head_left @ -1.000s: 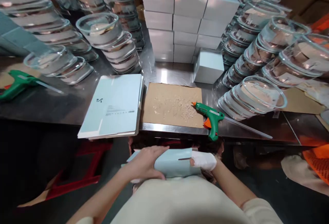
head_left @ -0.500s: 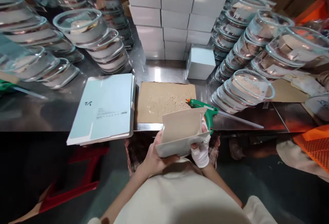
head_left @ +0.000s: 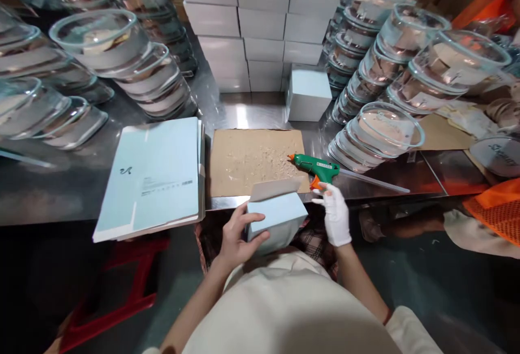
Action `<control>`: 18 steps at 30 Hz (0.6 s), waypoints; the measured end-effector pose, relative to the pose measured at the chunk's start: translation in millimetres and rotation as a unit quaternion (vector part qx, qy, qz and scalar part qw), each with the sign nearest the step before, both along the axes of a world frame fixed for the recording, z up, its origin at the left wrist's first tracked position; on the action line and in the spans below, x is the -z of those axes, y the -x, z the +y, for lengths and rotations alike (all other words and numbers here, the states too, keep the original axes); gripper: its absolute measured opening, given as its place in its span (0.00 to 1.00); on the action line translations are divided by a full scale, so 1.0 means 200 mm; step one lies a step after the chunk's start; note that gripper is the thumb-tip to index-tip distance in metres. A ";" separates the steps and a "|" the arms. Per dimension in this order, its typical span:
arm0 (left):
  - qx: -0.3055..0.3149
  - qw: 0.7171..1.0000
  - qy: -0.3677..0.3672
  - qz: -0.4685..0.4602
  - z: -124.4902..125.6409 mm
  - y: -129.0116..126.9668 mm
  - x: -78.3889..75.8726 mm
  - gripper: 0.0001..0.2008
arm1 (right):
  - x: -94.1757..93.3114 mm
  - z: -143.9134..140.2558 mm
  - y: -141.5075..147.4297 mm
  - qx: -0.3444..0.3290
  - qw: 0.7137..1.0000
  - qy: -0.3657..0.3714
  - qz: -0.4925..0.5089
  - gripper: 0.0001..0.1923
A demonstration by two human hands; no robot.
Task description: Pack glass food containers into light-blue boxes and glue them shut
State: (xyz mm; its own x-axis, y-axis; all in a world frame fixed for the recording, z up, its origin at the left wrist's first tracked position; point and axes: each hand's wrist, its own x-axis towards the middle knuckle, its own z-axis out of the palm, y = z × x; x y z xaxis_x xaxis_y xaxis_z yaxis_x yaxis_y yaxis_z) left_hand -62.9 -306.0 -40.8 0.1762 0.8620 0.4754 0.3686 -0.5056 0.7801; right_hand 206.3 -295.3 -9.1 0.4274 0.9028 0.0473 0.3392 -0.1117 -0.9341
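Cardboard folded into a small pale-blue box (head_left: 276,218) sits in the person's left hand (head_left: 235,237), held just in front of the body at the near edge of the steel table (head_left: 60,191); the fingers curl around the box's left side and its grey flap stands up at the top. That hand is bare and closed in a grip on the box. Just to the right, the right hand (head_left: 335,213), in a white glove, is clear of the box and reaches toward the green glue gun (head_left: 317,169), its fingers loosely spread and its fingertips at or just below the gun's orange trigger; whether they touch it cannot be told. The gun lies on its side, its nozzle resting on the right edge of a brown cardboard mat (head_left: 254,159) flecked with dried glue, a clear glue stick jutting from its back end. Left of the mat lies a stack of flat blue box blanks (head_left: 154,175). Behind the mat, assembled blue boxes (head_left: 260,18) are piled in rows, one standing alone beside them. Stacks of glass bowls (head_left: 377,137) lean on both sides of the table.
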 end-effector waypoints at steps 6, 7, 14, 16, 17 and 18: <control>-0.085 0.993 0.077 -0.028 0.03 0.06 0.08 0.17 | -0.14 0.25 -0.28 0.000 0.914 0.285 -0.290 0.21; -0.093 0.992 0.077 -0.037 0.03 0.05 0.09 0.17 | -0.15 0.28 -0.30 -0.011 0.918 0.302 -0.256 0.17; -0.112 0.989 0.060 -0.072 0.01 -0.02 0.10 0.15 | -0.14 0.24 -0.24 -0.026 0.967 0.250 -0.032 0.13; -0.118 0.988 0.067 -0.074 0.01 -0.03 0.08 0.14 | -0.16 0.18 -0.16 -0.020 0.976 0.215 -0.006 0.15; -0.123 0.987 0.070 -0.077 0.01 -0.03 0.06 0.14 | -0.19 0.16 -0.13 -0.011 0.983 0.181 0.007 0.17; -0.127 0.986 0.070 -0.081 0.01 -0.03 0.05 0.13 | -0.22 0.14 -0.10 0.004 0.991 0.135 0.022 0.20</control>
